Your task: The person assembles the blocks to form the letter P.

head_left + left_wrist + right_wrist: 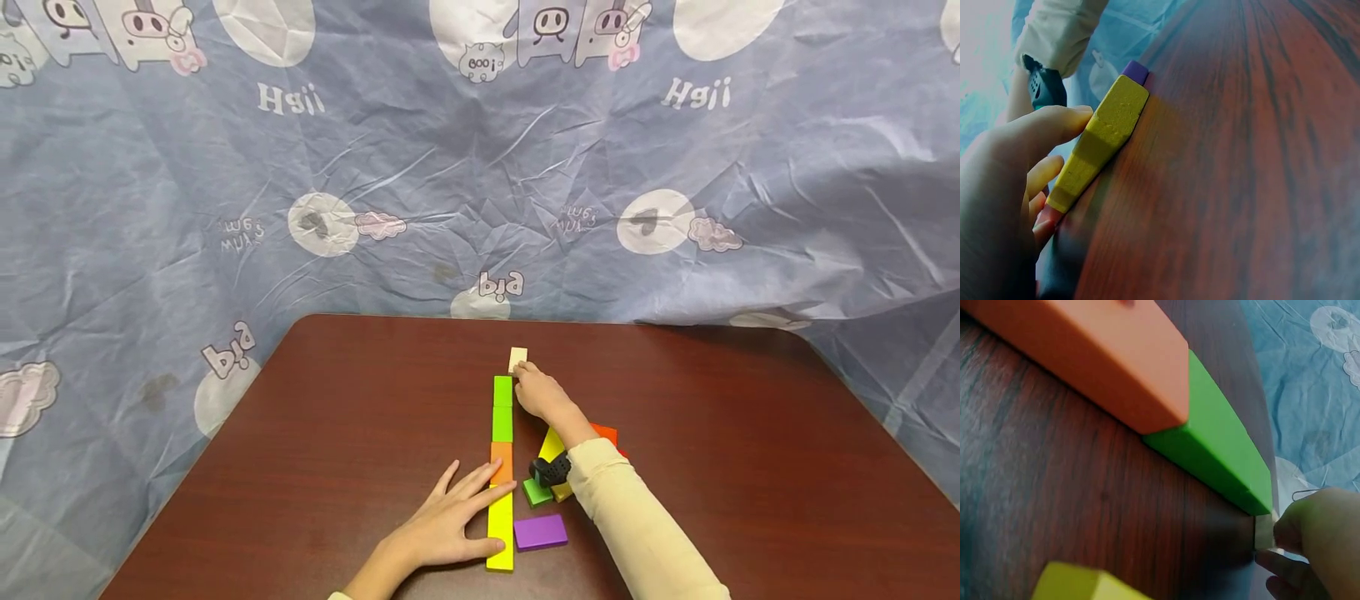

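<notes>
A straight row of wooden blocks runs away from me on the table: two yellow blocks [500,542] nearest, then an orange block [502,453], then two light green blocks [502,423]. My left hand [450,521] lies over the near part with its fingers spread, thumb on the nearest yellow block and fingertips on the yellow and orange ones. At the far end, my right hand [543,395] pinches a cream block [518,357] just beyond the last green block [1229,444]. It sits slightly right of the row's line. In the right wrist view, fingers partly hide the cream block.
A purple block [541,532] lies right of the row's near end. Under the right forearm are a yellow block [551,445], a green block [537,492] and a red-orange block [604,433], partly hidden. A patterned cloth [420,167] hangs behind the dark red table [360,400].
</notes>
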Action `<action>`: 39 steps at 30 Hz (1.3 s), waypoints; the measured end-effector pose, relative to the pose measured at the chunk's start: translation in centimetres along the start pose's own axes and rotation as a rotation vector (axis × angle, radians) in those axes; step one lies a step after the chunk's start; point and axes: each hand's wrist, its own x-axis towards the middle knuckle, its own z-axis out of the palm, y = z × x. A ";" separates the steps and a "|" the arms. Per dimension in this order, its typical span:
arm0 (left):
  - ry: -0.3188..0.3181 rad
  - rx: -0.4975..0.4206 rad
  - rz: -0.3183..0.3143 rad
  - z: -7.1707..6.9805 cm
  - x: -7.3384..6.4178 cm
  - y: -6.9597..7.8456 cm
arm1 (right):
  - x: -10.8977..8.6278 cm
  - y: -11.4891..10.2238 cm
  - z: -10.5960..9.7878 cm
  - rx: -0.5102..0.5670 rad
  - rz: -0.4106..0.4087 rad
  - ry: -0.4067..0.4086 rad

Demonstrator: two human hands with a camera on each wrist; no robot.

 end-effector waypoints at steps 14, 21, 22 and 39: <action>-0.008 0.012 0.008 0.1 -0.1 0.0 | 0.0 0.1 1.0 0.106 -0.117 0.013; -0.005 0.012 0.007 -0.1 -0.1 0.0 | -0.2 -0.2 0.8 0.093 -0.110 0.018; -0.005 0.011 0.007 -0.1 -0.1 0.0 | -0.2 -0.2 0.8 0.092 -0.112 0.022; -0.013 0.004 0.002 -0.1 0.0 0.0 | -0.5 0.1 1.2 0.099 -0.122 0.042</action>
